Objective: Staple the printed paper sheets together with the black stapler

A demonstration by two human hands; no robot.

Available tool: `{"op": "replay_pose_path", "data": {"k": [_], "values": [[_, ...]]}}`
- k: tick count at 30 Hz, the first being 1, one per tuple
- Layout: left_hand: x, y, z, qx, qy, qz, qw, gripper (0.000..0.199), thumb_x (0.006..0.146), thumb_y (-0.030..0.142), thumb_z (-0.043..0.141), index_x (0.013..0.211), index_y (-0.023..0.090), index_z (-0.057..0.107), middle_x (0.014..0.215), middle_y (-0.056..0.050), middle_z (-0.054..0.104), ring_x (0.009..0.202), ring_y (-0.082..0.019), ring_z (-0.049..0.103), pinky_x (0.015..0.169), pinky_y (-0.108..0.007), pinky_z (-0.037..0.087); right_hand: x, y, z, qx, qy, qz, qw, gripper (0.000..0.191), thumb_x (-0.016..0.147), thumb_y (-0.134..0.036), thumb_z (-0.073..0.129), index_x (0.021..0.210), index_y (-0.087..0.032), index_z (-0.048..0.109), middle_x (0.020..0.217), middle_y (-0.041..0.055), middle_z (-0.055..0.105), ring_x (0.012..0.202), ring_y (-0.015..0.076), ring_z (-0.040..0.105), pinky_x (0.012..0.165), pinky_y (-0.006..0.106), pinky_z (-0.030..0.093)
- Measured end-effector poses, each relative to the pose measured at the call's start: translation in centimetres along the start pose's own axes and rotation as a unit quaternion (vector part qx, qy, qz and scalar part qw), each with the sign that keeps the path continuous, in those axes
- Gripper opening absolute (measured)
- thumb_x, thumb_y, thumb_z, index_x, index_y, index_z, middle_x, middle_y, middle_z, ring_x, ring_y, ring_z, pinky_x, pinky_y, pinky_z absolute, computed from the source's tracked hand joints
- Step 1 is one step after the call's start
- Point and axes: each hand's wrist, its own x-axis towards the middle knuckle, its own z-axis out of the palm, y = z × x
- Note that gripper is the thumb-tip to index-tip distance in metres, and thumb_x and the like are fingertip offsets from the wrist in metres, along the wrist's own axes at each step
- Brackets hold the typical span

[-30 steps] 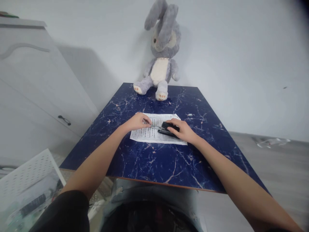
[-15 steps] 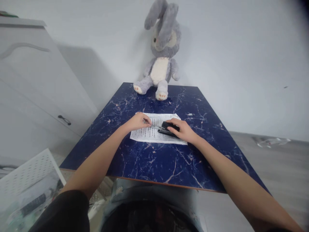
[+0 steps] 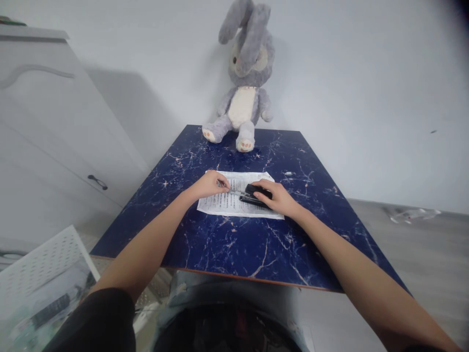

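Uses the blue marbled table point(image 3: 234, 254) as a broad, flat support, with both forearms reaching in over the near edge, probably to keep the fine handling close to the body. Keeps the grey plush rabbit point(image 3: 242, 105) at the far end, seated with its back to the wall point(image 3: 348, 88), seemingly for support and well apart from the arms.

Has the printed paper point(image 3: 220, 209) lying flat near the middle of the table, beneath both hands, within easy reach of each. Covers the rear of the black stapler point(image 3: 252, 200) with the right hand point(image 3: 281, 198), fingers over the upper part and thumb lower down, in a fairly wide, curved grip, likely to steady the body. Rests the stapler on the paper, front end towards the other hand, upper and lower black parts visibly spread, perhaps for access to the inside.

Pinches the outer end of a thin metal strip point(image 3: 236, 192) with the left hand point(image 3: 207, 186), thumb and fingertips nearly together, a narrow grip suited to so slim a part. Cannot tell at this size whether to call it staples or rail.
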Motion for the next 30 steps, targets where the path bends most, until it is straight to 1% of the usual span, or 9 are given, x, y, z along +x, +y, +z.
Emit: {"op": "replay_pose_path", "data": {"k": [7,16,20,24,30], "values": [[0.0,0.6,0.3,-0.007,0.007,0.003,1.0,0.006,0.079,0.019,0.078,0.083,0.019,0.082,0.083,-0.005,0.08,0.076,-0.017,0.072,0.077,-0.029,0.053,0.0,0.1,0.1,0.0,0.001,-0.002,1.0,0.034,0.104,-0.045,0.054,0.126,-0.024,0.067,0.116,0.0091,0.074,0.104,0.0271,0.07,0.094,0.045,0.056],[0.3,0.4,1.1,-0.025,0.012,0.008,1.0,0.009,0.079,0.023,0.079,0.085,0.018,0.083,0.086,-0.005,0.081,0.078,-0.017,0.072,0.076,-0.026,0.052,-0.1,0.3,0.2,-0.002,-0.002,0.0,1.0,0.033,0.104,-0.043,0.054,0.127,-0.022,0.066,0.118,0.0099,0.073,0.107,0.0267,0.069,0.097,0.044,0.054],[0.3,0.8,1.6,-0.027,0.012,0.003,1.0,0.007,0.079,0.021,0.078,0.083,0.018,0.083,0.082,-0.004,0.08,0.073,-0.016,0.07,0.072,-0.026,0.05,-0.1,0.2,0.2,-0.002,-0.004,0.0,1.0,0.033,0.104,-0.044,0.054,0.127,-0.023,0.066,0.117,0.0096,0.073,0.106,0.0271,0.07,0.096,0.045,0.054],[0.3,1.2,2.1,-0.034,0.014,0.011,0.999,0.006,0.078,0.02,0.079,0.082,0.019,0.082,0.082,-0.004,0.08,0.074,-0.016,0.069,0.074,-0.026,0.05,-0.1,0.1,0.1,-0.002,-0.005,0.002,1.0,0.034,0.104,-0.045,0.054,0.127,-0.023,0.066,0.118,0.0099,0.074,0.106,0.0278,0.07,0.095,0.046,0.055],[0.3,1.2,2.7,-0.049,0.019,0.007,0.999,0.007,0.079,0.022,0.079,0.084,0.018,0.082,0.082,-0.005,0.079,0.075,-0.016,0.069,0.073,-0.027,0.05,0.0,0.1,0.1,-0.002,-0.006,0.004,1.0,0.034,0.104,-0.045,0.053,0.127,-0.023,0.066,0.118,0.0102,0.073,0.107,0.0277,0.069,0.095,0.046,0.054]]}}
